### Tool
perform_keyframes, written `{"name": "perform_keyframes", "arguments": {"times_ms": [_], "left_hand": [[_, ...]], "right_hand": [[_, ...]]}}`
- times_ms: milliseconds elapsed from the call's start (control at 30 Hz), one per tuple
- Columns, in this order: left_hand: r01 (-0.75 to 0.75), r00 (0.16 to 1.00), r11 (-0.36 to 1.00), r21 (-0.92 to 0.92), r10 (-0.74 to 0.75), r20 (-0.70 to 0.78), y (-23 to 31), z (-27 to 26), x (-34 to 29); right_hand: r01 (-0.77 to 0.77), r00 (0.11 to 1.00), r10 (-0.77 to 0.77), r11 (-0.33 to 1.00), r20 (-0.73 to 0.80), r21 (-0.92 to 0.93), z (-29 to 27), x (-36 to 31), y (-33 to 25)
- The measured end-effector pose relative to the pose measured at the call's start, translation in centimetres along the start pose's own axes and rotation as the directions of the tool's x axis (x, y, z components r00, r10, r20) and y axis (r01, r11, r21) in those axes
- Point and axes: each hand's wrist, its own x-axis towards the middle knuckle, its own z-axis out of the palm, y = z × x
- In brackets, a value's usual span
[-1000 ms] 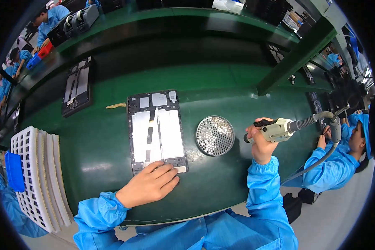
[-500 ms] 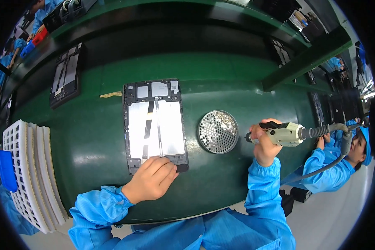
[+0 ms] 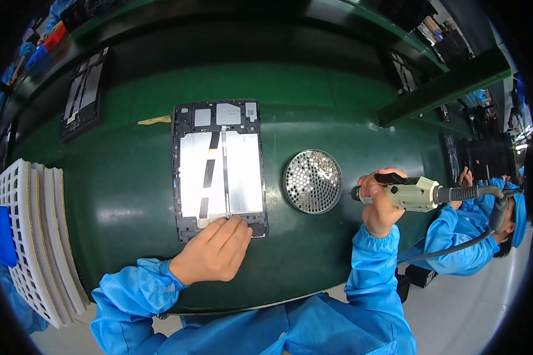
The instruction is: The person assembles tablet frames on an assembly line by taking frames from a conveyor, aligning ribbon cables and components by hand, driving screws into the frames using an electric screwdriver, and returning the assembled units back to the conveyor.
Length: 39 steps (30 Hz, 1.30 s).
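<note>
An opened tablet (image 3: 236, 163) lies on the green bench in front of me, its pale battery plates, black frame and dark ribbon strips exposed. My left hand (image 3: 214, 248) rests over its near edge, fingers bent together with the tips on the lower strip; the thumb is hidden. To the right, my right hand (image 3: 381, 206) is wrapped round a pale electric screwdriver (image 3: 419, 194), held sideways above the bench with its dark nose pointing left. Between the tablet and the screwdriver sits a round metal dish (image 3: 311, 190) with a grid of holes and many small screws.
Stacked white trays (image 3: 26, 231) with a blue bin (image 3: 5, 235) stand at the left. Another opened tablet (image 3: 84, 94) lies far left. A yellowish strip (image 3: 154, 120) is beside the tablet. A green post (image 3: 444, 89) rises far right; a co-worker (image 3: 468, 236) sits right.
My left hand has shifted slightly, uncovering the tablet's lower right corner. The right hand keeps its grip on the screwdriver, nearly still. The whole view has tilted a little.
</note>
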Motion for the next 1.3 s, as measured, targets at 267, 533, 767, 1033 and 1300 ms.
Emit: {"name": "perform_keyframes", "arguments": {"times_ms": [267, 533, 767, 1033, 1300], "left_hand": [[0.008, 1.000, 0.994, -0.108, -0.011, -0.020, -0.3, -0.1, 0.2], [0.040, 0.995, 0.971, -0.234, -0.018, 0.097, -1.5, -0.4, 0.9], [0.155, 0.978, 0.930, -0.333, -0.097, 0.184, -2.6, 0.5, 1.3], [0.067, 0.992, 0.958, -0.280, -0.033, 0.125, -3.6, 1.2, 3.5], [0.094, 0.993, 0.967, -0.238, -0.073, 0.093, -3.5, 1.8, 3.6]], "right_hand": [[-0.023, 1.000, 0.023, 0.999, 0.005, -0.045, 0.3, -0.1, -0.1], [0.021, 1.000, -0.021, 0.999, 0.012, -0.036, -0.4, 0.4, -0.7], [0.074, 0.981, -0.099, 0.985, 0.165, 0.153, 2.0, 0.7, -3.1], [-0.055, 0.988, 0.023, 0.977, 0.154, 0.207, 5.2, 0.5, -1.0], [-0.102, 0.986, 0.083, 0.987, 0.148, 0.128, 6.0, 1.1, 0.0]]}}
